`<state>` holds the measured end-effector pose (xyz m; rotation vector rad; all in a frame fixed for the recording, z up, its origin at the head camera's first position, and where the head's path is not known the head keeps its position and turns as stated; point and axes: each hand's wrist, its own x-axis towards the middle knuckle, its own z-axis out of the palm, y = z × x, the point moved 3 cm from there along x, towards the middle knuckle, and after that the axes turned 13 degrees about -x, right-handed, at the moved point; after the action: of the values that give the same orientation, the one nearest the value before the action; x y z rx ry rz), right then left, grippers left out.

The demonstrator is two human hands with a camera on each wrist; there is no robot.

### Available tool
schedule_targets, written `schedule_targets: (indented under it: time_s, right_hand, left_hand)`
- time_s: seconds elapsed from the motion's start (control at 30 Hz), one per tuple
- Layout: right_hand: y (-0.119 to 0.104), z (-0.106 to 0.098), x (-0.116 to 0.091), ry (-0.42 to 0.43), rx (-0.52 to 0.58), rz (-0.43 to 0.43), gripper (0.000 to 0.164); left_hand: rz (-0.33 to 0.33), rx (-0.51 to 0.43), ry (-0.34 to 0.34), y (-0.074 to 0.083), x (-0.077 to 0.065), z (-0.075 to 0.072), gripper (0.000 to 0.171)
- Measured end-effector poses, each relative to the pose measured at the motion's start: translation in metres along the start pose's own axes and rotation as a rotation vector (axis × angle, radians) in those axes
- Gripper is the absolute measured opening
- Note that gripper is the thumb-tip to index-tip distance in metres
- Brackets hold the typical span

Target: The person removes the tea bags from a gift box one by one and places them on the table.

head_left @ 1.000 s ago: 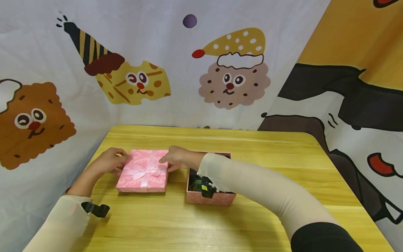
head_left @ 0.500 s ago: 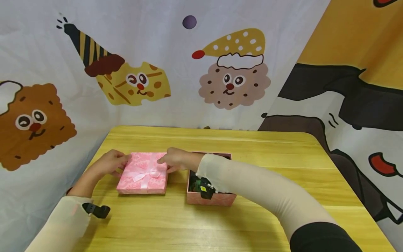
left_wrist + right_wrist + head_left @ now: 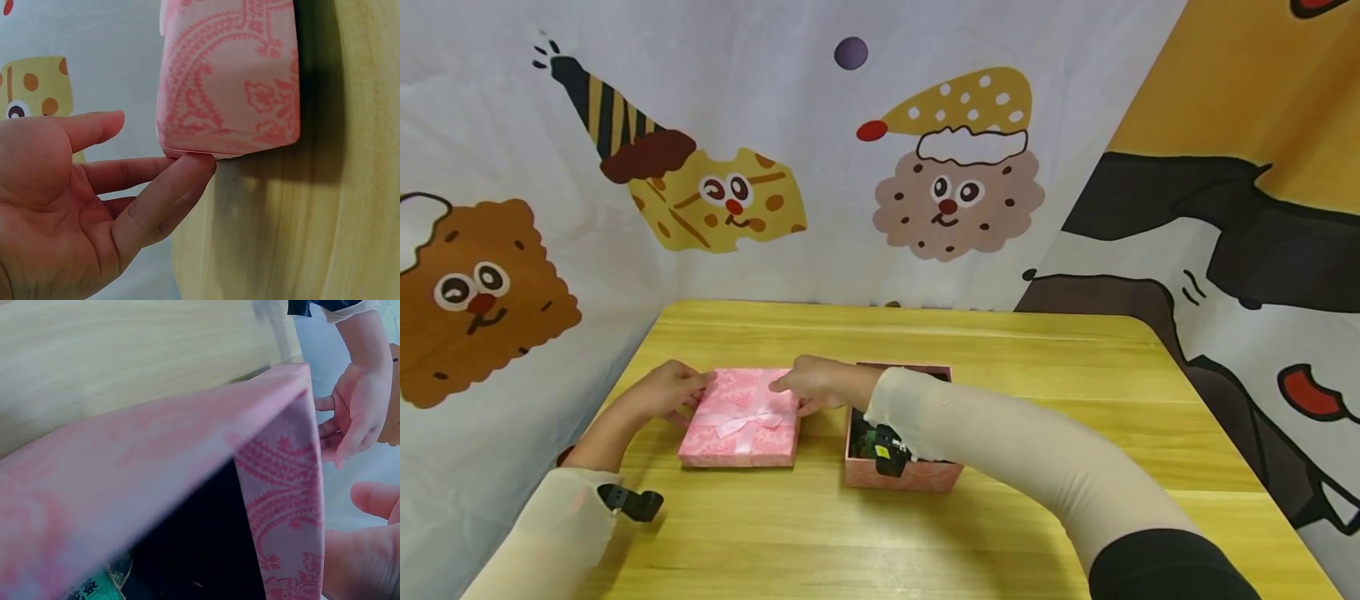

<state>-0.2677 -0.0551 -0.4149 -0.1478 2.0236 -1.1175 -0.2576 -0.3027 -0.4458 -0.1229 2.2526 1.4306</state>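
Observation:
A pink patterned gift box lid (image 3: 741,400) with a ribbon bow lies on the table, bow up. My left hand (image 3: 662,392) is at its far left corner; in the left wrist view, outstretched fingers (image 3: 169,200) touch the lid's end while another finger stands apart. My right hand (image 3: 820,383) is at the lid's right side, with one finger reaching over its top. The open box bottom (image 3: 898,477) stands under my right forearm. Its dark inside, with a green packet (image 3: 100,589), fills much of the right wrist view. The box wall hides what lies behind it there.
The light wooden table (image 3: 1037,342) reaches back to a cloth backdrop (image 3: 835,275) printed with cartoon food. A small black camera (image 3: 632,502) sits on my left wrist and another black camera (image 3: 891,450) on my right, over the box bottom. My right sleeve (image 3: 1037,442) crosses the table.
The lid has slid a little toward me, with its far edge now lower in the head view. Both hands have shifted slightly the same way. The box bottom has stayed in place.

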Motion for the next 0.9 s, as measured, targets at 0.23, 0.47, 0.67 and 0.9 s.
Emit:
schedule_targets:
  time_s: [0.23,0.47,0.67,0.9]
  right_hand:
    - [-0.0019,0.0012,0.0012,-0.009,-0.016,0.014,0.076]
    - [-0.0006,0.0027,0.0040,-0.029,-0.035,0.013,0.077]
    - [-0.0006,0.0012,0.0024,-0.032,-0.039,0.005,0.080]
    - [-0.0025,-0.0044,0.0008,-0.002,-0.072,0.005,0.080]
  left_hand:
    - [-0.009,-0.010,-0.006,0.0006,0.0006,0.0023,0.050]
    - [-0.025,-0.009,-0.020,-0.0027,0.0020,0.0037,0.050]
    - [-0.028,-0.008,-0.019,-0.0047,0.0033,0.0045,0.052]
    - [0.001,-0.015,-0.025,-0.0019,0.0014,0.0018,0.056]
